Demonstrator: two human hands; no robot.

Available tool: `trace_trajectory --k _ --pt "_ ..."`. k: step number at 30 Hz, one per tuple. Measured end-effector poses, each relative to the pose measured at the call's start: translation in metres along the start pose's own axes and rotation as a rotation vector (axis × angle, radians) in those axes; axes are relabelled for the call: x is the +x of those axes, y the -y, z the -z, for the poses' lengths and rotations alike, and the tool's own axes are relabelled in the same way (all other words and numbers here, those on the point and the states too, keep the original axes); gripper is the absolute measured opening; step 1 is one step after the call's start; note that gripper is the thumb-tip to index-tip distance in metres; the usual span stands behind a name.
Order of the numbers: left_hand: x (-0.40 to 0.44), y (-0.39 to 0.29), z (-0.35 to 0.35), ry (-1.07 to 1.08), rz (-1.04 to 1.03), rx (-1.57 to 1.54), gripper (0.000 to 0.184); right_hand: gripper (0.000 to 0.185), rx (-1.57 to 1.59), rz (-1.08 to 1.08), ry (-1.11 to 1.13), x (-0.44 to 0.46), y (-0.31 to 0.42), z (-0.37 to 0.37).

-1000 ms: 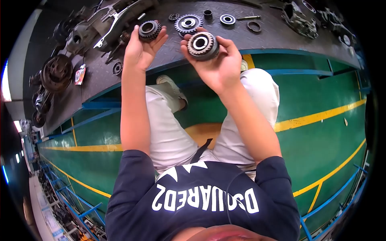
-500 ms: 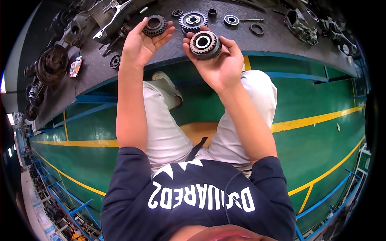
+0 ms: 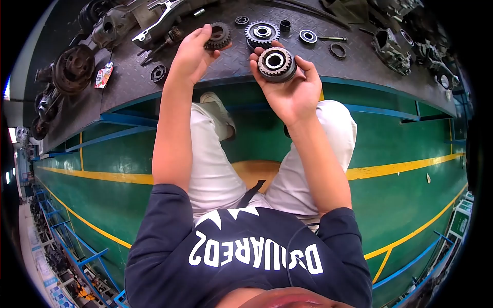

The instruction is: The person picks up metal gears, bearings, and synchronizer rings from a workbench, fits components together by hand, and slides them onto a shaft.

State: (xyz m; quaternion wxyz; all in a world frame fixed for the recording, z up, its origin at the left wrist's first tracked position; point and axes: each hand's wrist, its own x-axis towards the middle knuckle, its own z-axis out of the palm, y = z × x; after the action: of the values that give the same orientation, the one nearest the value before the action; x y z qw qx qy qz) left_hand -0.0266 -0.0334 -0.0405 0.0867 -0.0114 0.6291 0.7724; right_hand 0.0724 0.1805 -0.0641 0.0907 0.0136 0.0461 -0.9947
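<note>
My left hand (image 3: 192,57), turned with its thumb side up, is closed on a dark toothed gear ring (image 3: 220,35). Most of its fingers are hidden. Facing up, my right hand (image 3: 295,97) has its fingers curled round a thicker gear assembly (image 3: 276,64) with a splined centre hole and a pale toothed ring on top. Just beyond that, on the dark metal bench (image 3: 233,64), a larger gear (image 3: 262,33) with a bright hub lies flat. The two held parts are apart from each other.
Near the large gear lie a small bearing (image 3: 242,20), a short sleeve (image 3: 285,25), a ball bearing (image 3: 308,36), a thin shaft (image 3: 334,38) and a toothed ring (image 3: 337,50). Another ring (image 3: 158,74) sits left. Gearbox housings (image 3: 390,51) and a rusty hub (image 3: 74,69) stand at the sides.
My left hand has rolled over, so its palm and spread fingers no longer show and the gear ring is tilted. The right hand holds its assembly much as before. The whole view has shifted slightly.
</note>
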Motion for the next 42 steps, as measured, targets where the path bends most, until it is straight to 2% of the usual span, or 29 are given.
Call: trace_trajectory --k 3,6,9,15,18,22,26,29,33,34,35,37,39,41,42 --pt "0.008 0.011 -0.001 -0.082 -0.207 0.671 0.036 0.047 -0.009 -0.005 0.007 0.000 0.000 0.001" --pt "0.023 0.024 0.007 -0.090 -0.224 0.962 0.037 0.048 0.002 -0.024 0.013 -0.001 0.001 0.000" --pt "0.019 0.011 0.003 -0.061 -0.052 0.792 0.040 0.047 -0.012 -0.015 0.008 -0.002 0.002 0.000" --pt "0.004 -0.004 0.002 0.012 -0.033 0.544 0.037 0.052 -0.009 -0.001 0.023 0.000 0.004 0.004" --pt "-0.002 -0.004 0.000 0.035 -0.101 0.573 0.038 0.052 -0.012 0.000 0.022 0.000 0.004 0.005" --pt "0.003 0.005 0.003 0.054 -0.216 0.819 0.037 0.051 -0.014 0.012 -0.001 0.000 0.003 0.004" --pt "0.016 0.019 0.013 -0.059 -0.266 1.079 0.045 0.047 -0.025 0.039 -0.076 0.000 0.000 0.002" --pt "0.017 0.018 0.010 -0.101 -0.257 1.066 0.046 0.046 -0.021 0.050 -0.099 0.001 0.000 0.002" --pt "0.010 0.017 0.002 -0.034 -0.331 1.061 0.066 0.047 -0.010 0.050 -0.113 0.002 -0.001 0.003" --pt "0.006 0.013 -0.002 -0.013 -0.332 1.111 0.078 0.047 -0.016 0.051 -0.114 0.002 -0.001 0.003" --pt "0.007 0.014 -0.004 -0.002 -0.274 1.085 0.073 0.047 -0.022 0.049 -0.115 0.002 -0.001 0.005" --pt "0.011 0.027 -0.002 -0.060 -0.402 1.199 0.056 0.048 -0.002 0.045 -0.111 0.004 -0.001 0.009" --pt "0.014 0.032 -0.004 -0.081 -0.375 1.187 0.052 0.048 -0.006 0.046 -0.123 0.004 -0.002 0.008" --pt "0.007 0.031 -0.008 -0.176 -0.549 1.371 0.049 0.051 -0.013 0.045 -0.132 0.004 -0.002 0.008" --pt "0.007 0.029 -0.009 -0.185 -0.556 1.361 0.044 0.051 -0.022 0.045 -0.130 0.004 -0.003 0.007"
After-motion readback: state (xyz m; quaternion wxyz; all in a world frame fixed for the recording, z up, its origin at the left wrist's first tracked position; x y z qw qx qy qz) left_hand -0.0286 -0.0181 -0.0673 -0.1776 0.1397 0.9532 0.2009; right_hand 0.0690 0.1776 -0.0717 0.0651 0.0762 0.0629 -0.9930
